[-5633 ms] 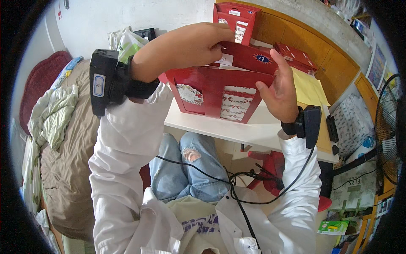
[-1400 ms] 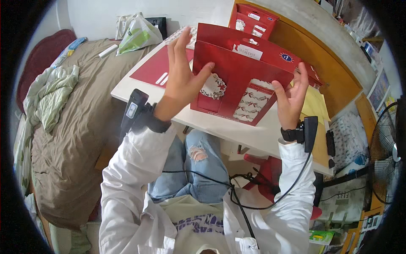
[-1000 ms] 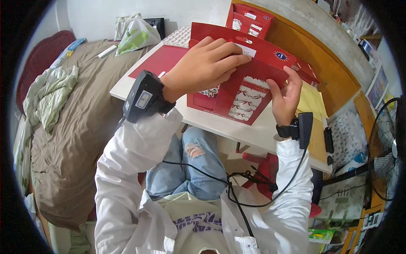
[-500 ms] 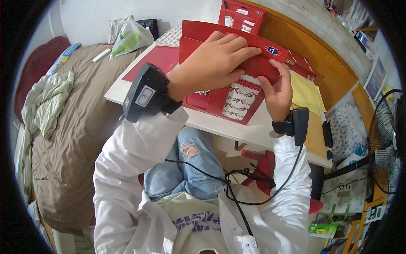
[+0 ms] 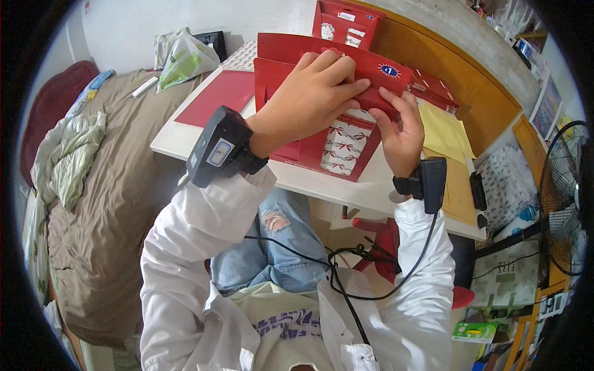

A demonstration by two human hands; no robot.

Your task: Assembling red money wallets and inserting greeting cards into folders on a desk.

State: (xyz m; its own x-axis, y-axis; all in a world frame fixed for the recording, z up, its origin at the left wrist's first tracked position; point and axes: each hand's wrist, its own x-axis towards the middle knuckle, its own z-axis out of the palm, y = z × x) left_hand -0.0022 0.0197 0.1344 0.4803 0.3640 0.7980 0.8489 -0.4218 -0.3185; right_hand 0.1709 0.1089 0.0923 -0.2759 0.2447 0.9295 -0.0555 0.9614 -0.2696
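Observation:
A red cardboard box [image 5: 309, 153] stands upright on the white table, with a tall back flap and a cut-out front panel patterned with bows and garlands. My left hand [image 5: 317, 83] reaches across its upper part, fingers bent and gripping near the flap; the fingertips are partly hidden. At the box's upper right, my right hand [image 5: 401, 130] has thumb and fingers closed round the red card. Both hands touch the same box, and my left forearm covers part of its left side.
A red sheet [image 5: 216, 99] lies left on the white table [image 5: 179, 137]. Behind stands another red box [image 5: 348, 25], and a further red box [image 5: 436, 89] sits at right. Yellow envelopes [image 5: 447, 133] lie beside my right hand. A fan [image 5: 563, 198] stands far right, a bed [image 5: 111, 216] left.
The box and both hands sit slightly further left in the picture. My left fingers are bent more over the flap. Both hands stay on the box.

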